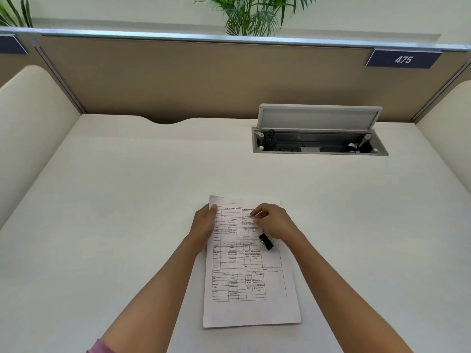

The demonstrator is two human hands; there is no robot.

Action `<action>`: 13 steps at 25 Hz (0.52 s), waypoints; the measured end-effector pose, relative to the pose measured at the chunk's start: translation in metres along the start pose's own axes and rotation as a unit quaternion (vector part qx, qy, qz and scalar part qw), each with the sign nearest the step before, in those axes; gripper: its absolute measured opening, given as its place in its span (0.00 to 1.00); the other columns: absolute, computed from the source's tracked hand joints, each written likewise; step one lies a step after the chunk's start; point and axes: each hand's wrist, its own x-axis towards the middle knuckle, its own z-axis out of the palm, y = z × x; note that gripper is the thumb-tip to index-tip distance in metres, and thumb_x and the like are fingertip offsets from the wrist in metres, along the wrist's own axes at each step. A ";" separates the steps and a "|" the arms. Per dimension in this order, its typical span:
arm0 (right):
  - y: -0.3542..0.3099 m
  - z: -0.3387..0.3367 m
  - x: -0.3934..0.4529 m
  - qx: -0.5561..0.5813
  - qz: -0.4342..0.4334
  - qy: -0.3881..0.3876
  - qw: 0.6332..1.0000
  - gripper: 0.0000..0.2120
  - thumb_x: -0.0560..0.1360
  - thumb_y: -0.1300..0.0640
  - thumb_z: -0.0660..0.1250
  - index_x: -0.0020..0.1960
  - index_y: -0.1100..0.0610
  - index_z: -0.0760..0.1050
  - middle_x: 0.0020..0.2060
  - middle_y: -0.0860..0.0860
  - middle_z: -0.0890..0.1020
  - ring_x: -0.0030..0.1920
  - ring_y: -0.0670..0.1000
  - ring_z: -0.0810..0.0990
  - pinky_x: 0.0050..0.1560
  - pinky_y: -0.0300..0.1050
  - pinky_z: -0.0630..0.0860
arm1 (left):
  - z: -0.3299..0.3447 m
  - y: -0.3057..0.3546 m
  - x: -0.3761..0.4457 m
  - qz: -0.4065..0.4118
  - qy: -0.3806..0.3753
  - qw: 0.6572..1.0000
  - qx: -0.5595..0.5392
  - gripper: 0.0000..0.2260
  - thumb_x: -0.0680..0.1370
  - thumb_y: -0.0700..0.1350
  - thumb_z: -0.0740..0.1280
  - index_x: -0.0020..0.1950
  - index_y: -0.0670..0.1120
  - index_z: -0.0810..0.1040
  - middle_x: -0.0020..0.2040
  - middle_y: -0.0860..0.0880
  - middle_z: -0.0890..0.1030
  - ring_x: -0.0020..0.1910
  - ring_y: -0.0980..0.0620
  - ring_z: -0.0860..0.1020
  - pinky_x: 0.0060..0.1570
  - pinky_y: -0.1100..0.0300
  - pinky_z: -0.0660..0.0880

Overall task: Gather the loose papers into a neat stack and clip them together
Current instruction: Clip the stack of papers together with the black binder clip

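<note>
Two hands on one paper stack (251, 281): left hand (204, 222) pinches its edge, right hand (272, 221) curled (grip contents unclear) beside one black clip (266, 241).

Papers (251, 309) — white sheets printed with black tabular forms, lying flat on the desk as one near-squared stack, long axis running away from the viewer. At the far end, the corners of lower sheets peek out slightly past the top sheet. Binder clip (266, 242) — small, black, sitting on the top sheet toward its right side, upper half, tilted diagonally; not attached to any edge.
</note>
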 end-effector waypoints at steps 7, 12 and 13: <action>0.006 -0.019 -0.018 -0.067 0.059 -0.011 0.996 0.34 0.62 0.28 0.73 0.57 0.50 0.74 0.53 0.45 0.79 0.52 0.47 0.79 0.48 0.44 0.74 | -0.002 -0.003 0.004 0.001 0.000 1.000 0.004 0.14 0.86 0.47 0.55 0.56 0.48 0.80 0.52 0.48 0.85 0.51 0.50 0.83 0.47 0.58 0.77; 0.013 -0.016 -0.021 -0.163 0.076 -0.026 0.983 0.27 0.64 0.48 0.81 0.58 0.53 0.75 0.57 0.50 0.76 0.44 0.47 0.77 0.39 0.39 0.70 | -0.003 -0.006 0.007 -0.006 -0.006 1.000 -0.001 0.14 0.86 0.48 0.55 0.55 0.48 0.81 0.53 0.47 0.85 0.53 0.48 0.83 0.50 0.57 0.78; 0.014 -0.017 -0.022 -0.162 0.077 -0.016 0.984 0.23 0.65 0.51 0.81 0.55 0.54 0.76 0.53 0.50 0.77 0.42 0.48 0.76 0.37 0.38 0.69 | -0.003 -0.006 0.007 -0.008 -0.006 1.000 -0.001 0.14 0.86 0.48 0.56 0.56 0.48 0.81 0.53 0.47 0.85 0.53 0.48 0.83 0.50 0.57 0.78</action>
